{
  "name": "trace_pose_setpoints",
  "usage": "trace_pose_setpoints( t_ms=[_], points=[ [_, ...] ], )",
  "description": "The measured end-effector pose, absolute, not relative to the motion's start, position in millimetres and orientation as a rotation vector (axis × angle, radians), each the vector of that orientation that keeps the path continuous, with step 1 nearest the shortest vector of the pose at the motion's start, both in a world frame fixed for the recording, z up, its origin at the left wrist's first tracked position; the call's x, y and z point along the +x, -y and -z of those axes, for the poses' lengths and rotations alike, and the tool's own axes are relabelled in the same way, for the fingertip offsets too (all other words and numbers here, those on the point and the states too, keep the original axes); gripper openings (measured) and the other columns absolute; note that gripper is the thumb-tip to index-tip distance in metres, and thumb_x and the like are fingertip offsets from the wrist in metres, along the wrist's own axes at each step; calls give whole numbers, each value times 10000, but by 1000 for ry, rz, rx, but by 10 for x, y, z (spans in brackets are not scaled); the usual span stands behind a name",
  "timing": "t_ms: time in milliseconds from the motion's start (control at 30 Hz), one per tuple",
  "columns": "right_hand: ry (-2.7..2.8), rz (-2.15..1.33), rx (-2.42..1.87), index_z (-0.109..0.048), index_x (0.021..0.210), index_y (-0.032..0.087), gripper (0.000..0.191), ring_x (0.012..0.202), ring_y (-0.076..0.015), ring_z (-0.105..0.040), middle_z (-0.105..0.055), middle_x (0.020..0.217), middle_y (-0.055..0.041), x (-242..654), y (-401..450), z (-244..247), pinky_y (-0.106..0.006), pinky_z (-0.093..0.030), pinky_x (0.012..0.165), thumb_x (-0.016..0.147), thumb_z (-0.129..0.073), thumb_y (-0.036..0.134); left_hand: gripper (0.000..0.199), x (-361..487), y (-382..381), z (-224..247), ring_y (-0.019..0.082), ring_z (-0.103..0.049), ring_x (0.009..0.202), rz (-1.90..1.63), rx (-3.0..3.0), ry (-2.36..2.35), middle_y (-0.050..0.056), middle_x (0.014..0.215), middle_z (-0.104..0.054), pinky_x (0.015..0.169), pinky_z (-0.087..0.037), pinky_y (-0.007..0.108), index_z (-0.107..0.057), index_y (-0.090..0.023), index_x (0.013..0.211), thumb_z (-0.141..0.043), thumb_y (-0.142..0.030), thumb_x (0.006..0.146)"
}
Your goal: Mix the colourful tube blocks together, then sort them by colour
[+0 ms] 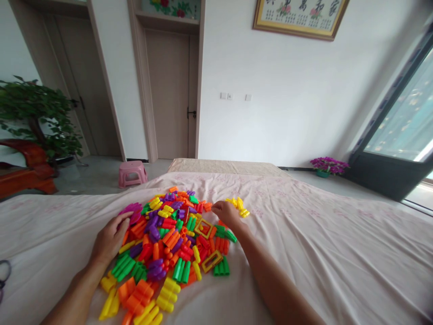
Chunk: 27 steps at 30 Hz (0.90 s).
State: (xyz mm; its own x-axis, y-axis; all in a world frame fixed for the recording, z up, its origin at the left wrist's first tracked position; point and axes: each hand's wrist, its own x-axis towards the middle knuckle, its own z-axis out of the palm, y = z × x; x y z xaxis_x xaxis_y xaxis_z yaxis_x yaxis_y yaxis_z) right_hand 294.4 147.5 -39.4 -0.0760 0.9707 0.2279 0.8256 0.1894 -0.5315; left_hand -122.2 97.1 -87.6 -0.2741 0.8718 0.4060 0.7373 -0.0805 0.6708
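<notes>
A heap of plastic building pieces [172, 239] in orange, yellow, green, purple and red lies on the bed's pale sheet. My left hand [110, 237] rests at the heap's left edge, its fingers closed beside a magenta flower-like piece [133, 213]; what they grip, if anything, is hidden. At the heap's right edge, my right hand [225, 212] has its fingers pinched together next to an orange piece [207, 206]; whether it holds that piece is too small to tell. Just beyond my right hand lie a few yellow pieces [239, 205].
The wrinkled sheet [304, 253] spreads out to the right. A dark looped object [4, 275] lies at the far left edge. Beyond the bed are a pink stool [132, 174], a wooden chair [30, 169] and a potted purple flower plant [328, 165].
</notes>
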Motion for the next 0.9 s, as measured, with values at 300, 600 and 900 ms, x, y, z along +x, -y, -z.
trace_pose_setpoints(
  t_ms=[300, 600, 900],
  points=[
    [2104, -353, -1790, -709, 697, 183, 338, 551, -89, -457, -569, 603, 12, 2597, -1407, 517, -244, -206, 544, 886, -566, 424, 495, -1233, -987, 890, 251, -638, 1174, -1319, 1813, -2006, 67, 1239, -705, 1030, -483, 355, -687, -230, 1183, -420, -520, 882],
    [2054, -525, -1724, -702, 679, 176, 268, 553, -85, -449, -547, 587, 39, 2560, -1399, 481, -236, -226, 523, 836, -613, 374, 497, -1232, -972, 888, 259, -621, 1200, -1316, 1818, -2002, 77, 1262, -692, 1064, -458, 381, -679, -225, 1190, -412, -520, 892],
    [1817, -726, -1601, -778, 825, 157, 247, 575, -112, -495, -618, 618, 9, 2983, -1454, 295, -217, -310, 526, 790, -599, 323, 488, -1232, -975, 890, 253, -637, 1176, -1297, 1809, -2019, 77, 1248, -701, 1039, -473, 351, -679, -227, 1173, -406, -522, 895]
  ],
)
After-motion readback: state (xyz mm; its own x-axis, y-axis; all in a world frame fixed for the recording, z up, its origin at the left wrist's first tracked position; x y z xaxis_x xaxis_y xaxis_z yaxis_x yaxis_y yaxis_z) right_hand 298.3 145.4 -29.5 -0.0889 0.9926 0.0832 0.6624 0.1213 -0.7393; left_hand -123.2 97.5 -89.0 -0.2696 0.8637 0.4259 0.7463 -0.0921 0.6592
